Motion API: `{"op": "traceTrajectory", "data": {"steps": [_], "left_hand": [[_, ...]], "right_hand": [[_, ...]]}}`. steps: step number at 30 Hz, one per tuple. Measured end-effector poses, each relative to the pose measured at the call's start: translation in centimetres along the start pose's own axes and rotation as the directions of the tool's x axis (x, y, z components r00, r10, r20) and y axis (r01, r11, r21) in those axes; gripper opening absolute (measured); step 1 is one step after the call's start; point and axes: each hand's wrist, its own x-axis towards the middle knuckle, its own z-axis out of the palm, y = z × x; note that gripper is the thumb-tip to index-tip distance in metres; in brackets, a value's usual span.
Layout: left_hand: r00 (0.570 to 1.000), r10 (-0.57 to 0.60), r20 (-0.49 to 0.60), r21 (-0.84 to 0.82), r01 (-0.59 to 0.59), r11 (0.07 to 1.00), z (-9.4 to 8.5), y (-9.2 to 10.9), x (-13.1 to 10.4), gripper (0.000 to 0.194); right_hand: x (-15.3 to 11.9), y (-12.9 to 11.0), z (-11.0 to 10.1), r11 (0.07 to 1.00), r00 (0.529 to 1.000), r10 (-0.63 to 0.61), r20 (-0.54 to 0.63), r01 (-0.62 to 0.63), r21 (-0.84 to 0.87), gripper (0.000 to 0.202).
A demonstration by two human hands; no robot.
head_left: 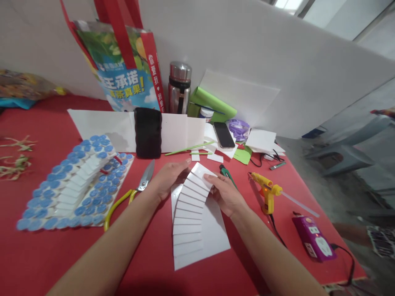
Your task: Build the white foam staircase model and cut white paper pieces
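Note:
In the middle of the red table a curved flight of white card steps [189, 224] fans out over a flat white sheet [217, 230]. My right hand [226, 191] pinches the upper right end of the steps, thumb on top and fingers partly hidden below. My left hand [169, 176] curls around the upper left edge, its fingertips partly hidden. To the left of it lie yellow-handled scissors [143, 181]. A green cutter [227, 174] lies just beyond my right hand.
A board with blue discs and white steps [77, 181] lies left. At right are a yellow glue gun [268, 191] and a purple power socket [313, 238]. Behind stand a black object [148, 133], a steel flask [179, 88], a phone [224, 135] and a shopping bag [123, 74].

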Motion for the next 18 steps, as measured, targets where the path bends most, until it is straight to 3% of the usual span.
{"op": "traceTrajectory", "data": {"steps": [7,18], "left_hand": [[0.998,0.060,0.008,0.064,-0.060,0.996,-0.3,-0.3,0.0,0.038],[0.999,0.034,0.030,0.038,-0.036,0.999,0.1,0.2,-0.3,0.029]], "right_hand": [[0.0,-0.3,0.8,1.000,0.999,-0.009,0.031,0.008,0.027,0.035],[0.0,-0.4,0.9,1.000,0.998,-0.029,0.052,0.029,0.005,0.034]]}}
